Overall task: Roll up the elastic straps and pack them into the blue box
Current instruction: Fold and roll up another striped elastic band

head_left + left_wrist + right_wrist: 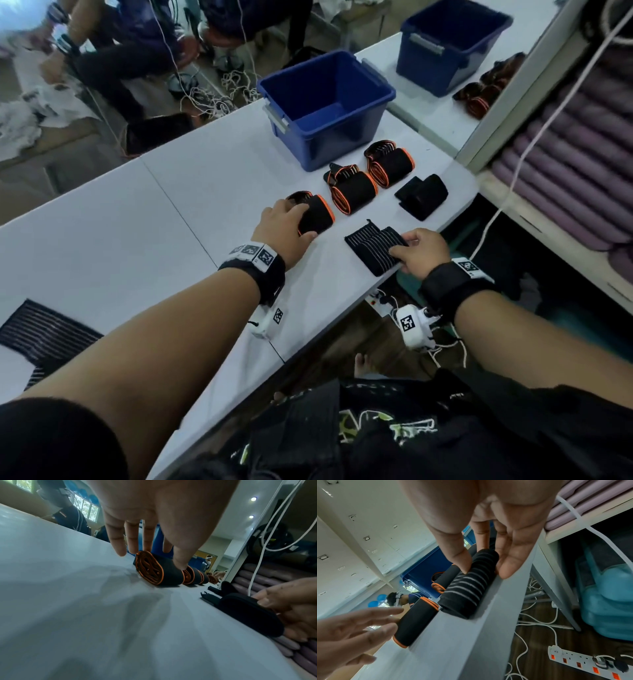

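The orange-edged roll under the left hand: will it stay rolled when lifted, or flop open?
The orange-edged roll looks soft and light. No fastener shows, so it may loosen unless the left hand pinches across it. Its flattened oval end suggests it won't roll away.

A white counter (pixel 144 219) stands beside a mirror (pixel 479 68); purple mats (pixel 575 161) fill shelves, a power strip (pixel 583 661) lies on the floor.

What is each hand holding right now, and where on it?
Left hand grips the orange-edged roll across its near end. Right hand pinches the striped black roll at its right end, thumb and fingers either side.
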